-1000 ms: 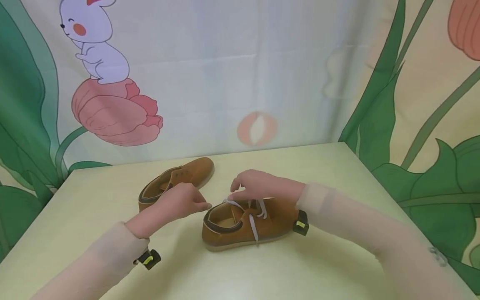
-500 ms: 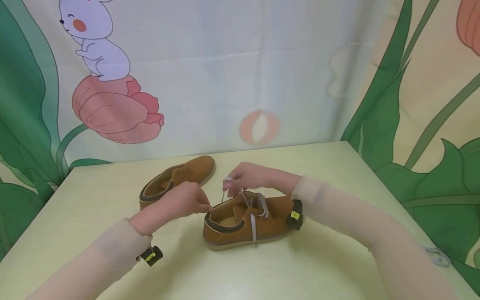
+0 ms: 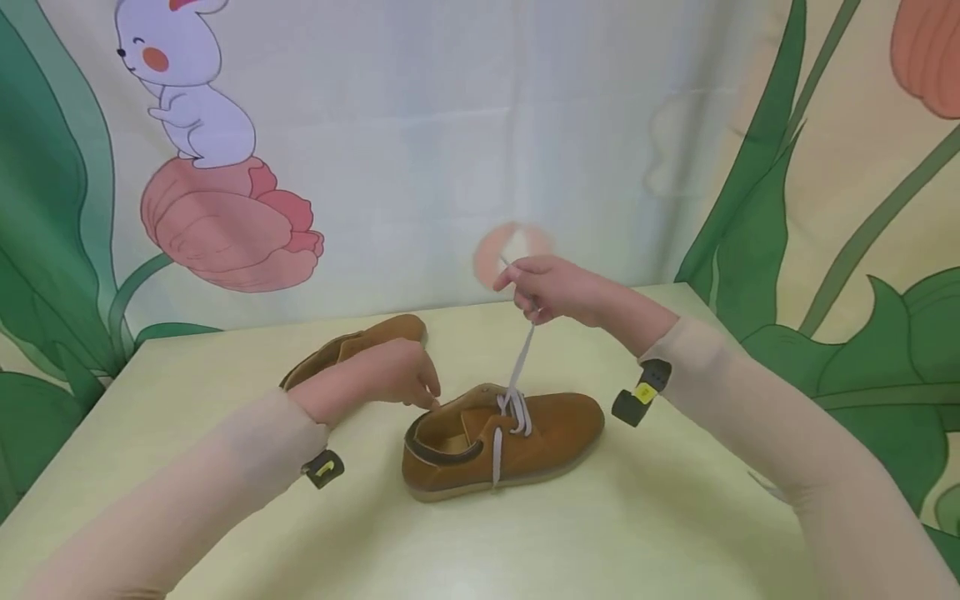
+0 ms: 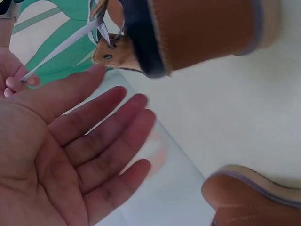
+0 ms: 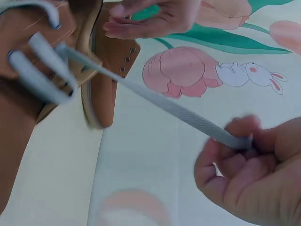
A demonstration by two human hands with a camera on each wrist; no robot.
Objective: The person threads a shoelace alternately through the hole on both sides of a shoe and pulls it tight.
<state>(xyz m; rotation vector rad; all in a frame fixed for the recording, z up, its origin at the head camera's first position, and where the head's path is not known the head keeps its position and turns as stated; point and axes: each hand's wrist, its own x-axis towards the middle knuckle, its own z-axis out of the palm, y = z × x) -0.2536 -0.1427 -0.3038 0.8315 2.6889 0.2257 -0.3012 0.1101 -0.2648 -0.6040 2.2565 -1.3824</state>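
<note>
A brown shoe [image 3: 555, 425] sits on the table with its toe to the right. White shoelace [image 3: 521, 362] runs taut from its eyelets up to my right hand [image 3: 558, 287], which pinches it well above the shoe. The right wrist view shows the lace [image 5: 174, 109] gripped between thumb and curled fingers of that hand [image 5: 254, 169]. Beside the shoe's collar is my left hand [image 3: 397, 375]; in the left wrist view its fingers [image 4: 108, 141] are spread loosely and hold nothing. Another lace end hangs down the shoe's near side.
A second brown shoe [image 3: 390, 329], without a visible lace, lies behind my left hand, which partly covers it. The pale table [image 3: 480, 550] ends at a printed curtain [image 3: 405, 167] at the back. A loose pale strand, partly hidden, lies by my right forearm.
My right hand has taken hold of the lace and risen up and to the right, drawing it taut. The left hand has shifted slightly right along the shoe's collar.
</note>
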